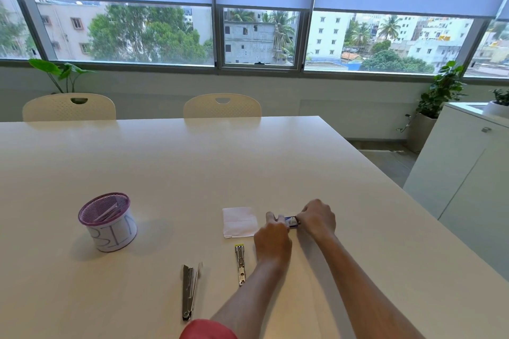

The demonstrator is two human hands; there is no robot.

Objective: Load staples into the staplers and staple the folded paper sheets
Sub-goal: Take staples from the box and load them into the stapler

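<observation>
Right of centre, both hands, left (272, 231) and right (316, 217), pinch a small blue staple box (292, 221); opening it and drawing out a strip likely comes next.

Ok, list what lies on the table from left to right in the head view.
Mesh cup → open stapler → folded paper → left hand → small box → right hand. The second stapler overlaps the paper's span, so it is left out.

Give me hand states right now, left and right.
Left hand: grips one end of the small blue box.
Right hand: grips the box's other end.
</observation>
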